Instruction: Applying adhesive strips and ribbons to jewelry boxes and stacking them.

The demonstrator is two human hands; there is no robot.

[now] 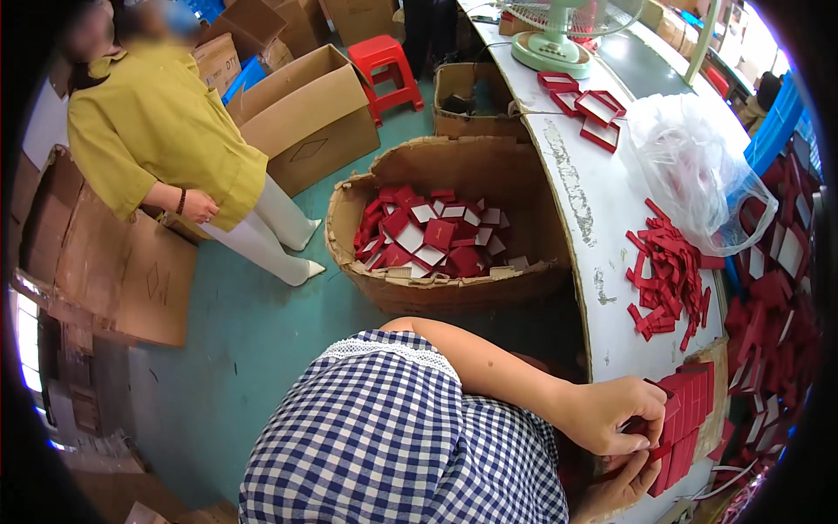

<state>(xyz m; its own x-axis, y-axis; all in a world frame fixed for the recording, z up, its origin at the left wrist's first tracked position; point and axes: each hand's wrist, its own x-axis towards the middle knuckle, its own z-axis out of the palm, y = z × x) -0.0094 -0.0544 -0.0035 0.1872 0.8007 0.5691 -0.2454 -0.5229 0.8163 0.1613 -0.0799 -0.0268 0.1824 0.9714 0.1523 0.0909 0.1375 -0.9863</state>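
Observation:
My left hand (615, 415) is at the table's near edge, its thumb and fingers pinched together on a narrow red piece (658, 455). Just below it, my right hand (621, 491) touches the same piece with its fingertips; part of this hand is hidden. Whether the piece is a loose strip or the edge of a small box, I cannot tell. Right beside my fingers stands a stacked block of small red boxes (688, 410). Farther up the table lies a loose heap of narrow red strips (668, 279).
A clear plastic bag (690, 166) and several red box frames (600, 107) lie along the white table (602, 341), near a green fan (552, 52). A large carton (454, 293) of red and white boxes stands left. Another person (166, 131) stands beyond. Red pieces crowd the right side.

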